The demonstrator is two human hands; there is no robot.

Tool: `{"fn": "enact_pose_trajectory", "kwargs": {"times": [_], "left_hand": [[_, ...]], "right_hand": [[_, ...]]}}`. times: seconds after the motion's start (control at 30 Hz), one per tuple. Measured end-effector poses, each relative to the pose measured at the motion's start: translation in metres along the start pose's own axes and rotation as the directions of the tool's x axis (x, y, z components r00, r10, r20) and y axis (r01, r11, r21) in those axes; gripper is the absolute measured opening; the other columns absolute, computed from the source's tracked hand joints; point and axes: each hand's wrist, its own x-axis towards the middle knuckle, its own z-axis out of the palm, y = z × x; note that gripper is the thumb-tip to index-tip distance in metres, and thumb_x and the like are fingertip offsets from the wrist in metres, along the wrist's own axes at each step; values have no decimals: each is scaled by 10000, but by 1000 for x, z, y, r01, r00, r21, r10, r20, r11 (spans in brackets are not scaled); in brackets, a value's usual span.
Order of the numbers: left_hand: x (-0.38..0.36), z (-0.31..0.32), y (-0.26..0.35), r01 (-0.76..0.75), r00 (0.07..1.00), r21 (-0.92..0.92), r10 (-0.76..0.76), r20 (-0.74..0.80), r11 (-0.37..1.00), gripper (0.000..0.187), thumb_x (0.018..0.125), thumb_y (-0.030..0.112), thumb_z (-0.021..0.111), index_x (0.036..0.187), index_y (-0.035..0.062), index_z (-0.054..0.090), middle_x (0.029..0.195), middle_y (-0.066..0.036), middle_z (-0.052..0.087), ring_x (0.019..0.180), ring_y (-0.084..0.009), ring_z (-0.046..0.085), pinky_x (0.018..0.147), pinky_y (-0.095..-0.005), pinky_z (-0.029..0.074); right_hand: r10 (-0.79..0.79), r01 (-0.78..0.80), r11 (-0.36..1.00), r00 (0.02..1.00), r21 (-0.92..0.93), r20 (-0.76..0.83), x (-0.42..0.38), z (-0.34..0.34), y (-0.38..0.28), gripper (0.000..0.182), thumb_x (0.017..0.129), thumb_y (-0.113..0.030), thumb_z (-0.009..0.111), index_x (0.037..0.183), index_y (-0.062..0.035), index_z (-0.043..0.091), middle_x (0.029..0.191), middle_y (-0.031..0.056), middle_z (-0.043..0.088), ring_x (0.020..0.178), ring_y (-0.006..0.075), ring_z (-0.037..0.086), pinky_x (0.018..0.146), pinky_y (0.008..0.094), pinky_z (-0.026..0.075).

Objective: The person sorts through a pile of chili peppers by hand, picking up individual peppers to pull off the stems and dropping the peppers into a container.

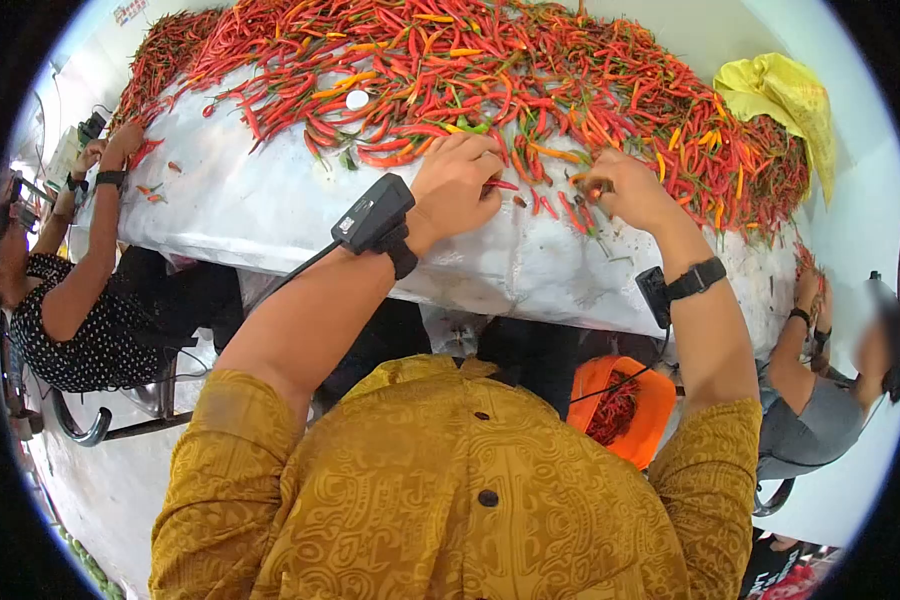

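Note:
Red, orange and green chili peppers [450, 75] lie heaped across the far side of a pale sheet-covered table [370, 215]. At the near edge of the heap, my left hand [458, 188] is curled closed, and a red chili pepper [503, 184] sticks out at its fingertips. To its right, my right hand [625, 192] is closed in a pinch; I cannot tell what is between its fingers. Short pieces of red chili and loose stems [598, 240] lie just beneath it. Each wrist wears a dark strap with a black device.
An orange basket [655, 415] with red chilies stands below the table edge, near my right arm. A yellow sack [775, 100] sits at the back right. A small white disc [357, 99] lies among the peppers. Co-workers' hands handle chilies at the far left and far right.

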Motion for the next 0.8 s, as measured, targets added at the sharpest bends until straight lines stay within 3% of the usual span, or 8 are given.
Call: {"fn": "enact_pose_trajectory", "kwargs": {"times": [0.1,0.17,0.3,0.43,0.5,0.57,0.63,0.8], "left_hand": [[2,-2,1,-37,997,7,37,-67,999,178,657,146,626,787,35,577,1095,-119,551,1021,-312,488,873,-424,387],[3,-2,3,-44,995,27,46,-83,999,172,661,143,627,781,32,573,1098,-125,549,1017,-320,488,869,-427,392],[3,-4,4,-39,995,-35,36,-94,999,173,654,107,633,790,30,560,1047,-121,556,948,-308,514,825,-411,410],[1,-3,2,57,997,-179,-63,-32,982,203,646,91,621,810,27,519,848,-125,564,781,-303,550,671,-375,452],[2,-3,0,17,999,-207,-27,-47,978,215,654,88,617,832,22,516,772,-129,552,721,-302,556,629,-368,452],[1,-7,2,124,991,-326,-131,-2,937,208,668,73,594,847,14,508,781,-136,550,726,-302,557,631,-366,448],[1,-10,1,141,989,-342,-144,16,929,209,675,68,582,860,10,505,778,-139,548,718,-302,557,626,-367,447],[-1,-7,-10,120,989,-375,-142,-31,919,222,688,61,556,896,3,501,775,-151,543,701,-308,559,614,-373,450]], "right_hand": [[48,-44,974,999,224,-12,1,-15,8,161,698,-13,590,852,-45,622,849,76,604,824,210,585,716,316,459],[297,-288,800,952,526,71,-2,-36,-10,106,719,-27,586,823,-34,606,833,41,620,773,126,584,692,273,458],[300,-59,628,938,776,-171,-1,-33,-6,120,743,-13,544,863,-8,550,803,29,579,691,90,545,612,245,444],[369,-193,456,929,869,13,-2,-31,14,208,725,-20,536,932,-20,526,764,1,521,666,89,510,550,228,384],[398,-319,433,907,843,139,-2,-26,23,234,713,-18,521,947,-23,510,755,4,512,671,100,514,548,225,371],[455,-360,610,889,705,60,2,-16,23,211,705,-33,526,915,-13,542,730,9,517,662,114,515,560,246,384],[325,-282,913,939,294,-109,10,-8,22,190,713,-140,566,857,-27,617,802,124,631,708,236,597,648,347,456],[513,-488,856,845,-169,155,34,0,-4,271,661,-240,644,849,-45,645,870,178,633,859,321,611,733,414,485]]}}
